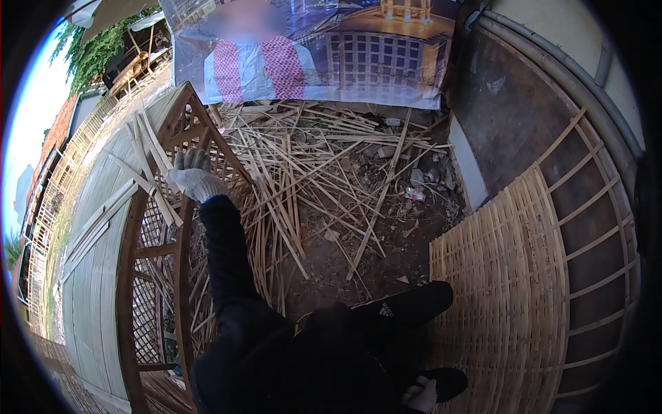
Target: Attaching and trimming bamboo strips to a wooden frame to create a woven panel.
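My left hand (198, 178), in a pale work glove, reaches forward beside several loose split bamboo strips (153, 165). Its fingers stretch upward and look apart, with nothing plainly held in them. Those strips rest across the edge of a long wooden frame topped with pale green-grey slats (102, 231). Low in the picture, near my knee and shoe, my right hand (420, 395) shows only in part, and its fingers are too dark and cut off to read. Close by on the right side lies a woven bamboo panel (500, 290), its far-side strips still spaced apart and unwoven.
Many bamboo strips (289, 179) lie scattered over the dirt ground ahead, with rubble and litter (416, 194) beside them. A printed banner (372, 58) hangs at the back. Along the right stands a dark board (514, 103) under pipes. Lattice (148, 317) fills the wooden frame's side.
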Motion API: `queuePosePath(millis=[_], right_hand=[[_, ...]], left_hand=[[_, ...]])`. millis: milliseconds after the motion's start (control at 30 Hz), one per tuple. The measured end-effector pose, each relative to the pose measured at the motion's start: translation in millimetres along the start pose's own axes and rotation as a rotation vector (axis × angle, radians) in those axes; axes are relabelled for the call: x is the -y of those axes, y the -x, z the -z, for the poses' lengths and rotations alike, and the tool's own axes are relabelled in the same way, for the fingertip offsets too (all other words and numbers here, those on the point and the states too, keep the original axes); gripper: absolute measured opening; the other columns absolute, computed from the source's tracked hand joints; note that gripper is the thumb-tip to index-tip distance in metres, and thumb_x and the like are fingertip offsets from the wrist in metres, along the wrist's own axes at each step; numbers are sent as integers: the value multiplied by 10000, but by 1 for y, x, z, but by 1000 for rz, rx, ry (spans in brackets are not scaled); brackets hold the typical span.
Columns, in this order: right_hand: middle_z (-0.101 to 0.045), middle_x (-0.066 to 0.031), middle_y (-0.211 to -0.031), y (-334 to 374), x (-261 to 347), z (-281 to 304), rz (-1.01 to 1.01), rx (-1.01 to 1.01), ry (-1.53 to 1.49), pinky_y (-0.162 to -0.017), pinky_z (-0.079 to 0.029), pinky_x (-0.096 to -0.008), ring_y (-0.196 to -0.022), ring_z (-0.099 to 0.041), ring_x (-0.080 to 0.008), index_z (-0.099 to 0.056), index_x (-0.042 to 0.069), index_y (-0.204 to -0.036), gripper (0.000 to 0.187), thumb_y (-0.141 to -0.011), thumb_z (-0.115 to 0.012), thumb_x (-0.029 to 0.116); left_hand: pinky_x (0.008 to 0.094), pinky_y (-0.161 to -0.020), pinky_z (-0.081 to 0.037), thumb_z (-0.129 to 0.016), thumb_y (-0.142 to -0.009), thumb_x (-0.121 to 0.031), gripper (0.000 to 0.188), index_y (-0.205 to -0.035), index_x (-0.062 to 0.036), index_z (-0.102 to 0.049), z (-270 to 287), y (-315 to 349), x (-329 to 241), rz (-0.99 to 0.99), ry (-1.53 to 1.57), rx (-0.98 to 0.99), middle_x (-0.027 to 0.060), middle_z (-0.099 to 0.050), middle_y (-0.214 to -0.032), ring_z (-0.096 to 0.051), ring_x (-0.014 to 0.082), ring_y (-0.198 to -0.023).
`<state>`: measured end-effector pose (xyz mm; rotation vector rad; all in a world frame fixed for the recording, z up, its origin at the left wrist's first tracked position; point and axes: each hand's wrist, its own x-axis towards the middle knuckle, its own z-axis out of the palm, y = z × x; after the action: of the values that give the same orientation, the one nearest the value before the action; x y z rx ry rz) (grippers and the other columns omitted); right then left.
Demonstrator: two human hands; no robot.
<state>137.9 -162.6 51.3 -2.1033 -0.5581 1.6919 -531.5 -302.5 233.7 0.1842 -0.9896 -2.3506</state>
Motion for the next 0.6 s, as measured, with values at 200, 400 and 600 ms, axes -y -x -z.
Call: queuePosePath(millis=[200,400,600], right_hand=[[-536,10,-692,-9,-7,4,37,26,3,-506,-378,-333,-551,-406,-149,-729,146,-1196,445,-1149,-444,484],[-528,14,-697,-11,-10,9,2,77,-42,-499,-372,-339,-544,-399,-156,-708,152,-1182,420,-1149,-445,478],[-633,-46,-765,15,23,-20,393,104,65,-515,-453,-298,-583,-548,-157,-705,47,-1154,327,-1124,-548,332]], left_hand=[[388,-858,-560,-224,-1156,-496,680,-1494,12,-524,1,4,19,-56,40,64,181,-678,-1238,-673,251,-940],[354,-821,-592,-297,-1157,-555,708,-1478,34,-525,-2,40,31,-246,-26,267,149,-708,-1114,-701,229,-896],[406,-873,-599,-347,-1125,-654,775,-1400,19,-616,-8,166,45,-203,41,614,170,-734,-1109,-732,259,-958]])
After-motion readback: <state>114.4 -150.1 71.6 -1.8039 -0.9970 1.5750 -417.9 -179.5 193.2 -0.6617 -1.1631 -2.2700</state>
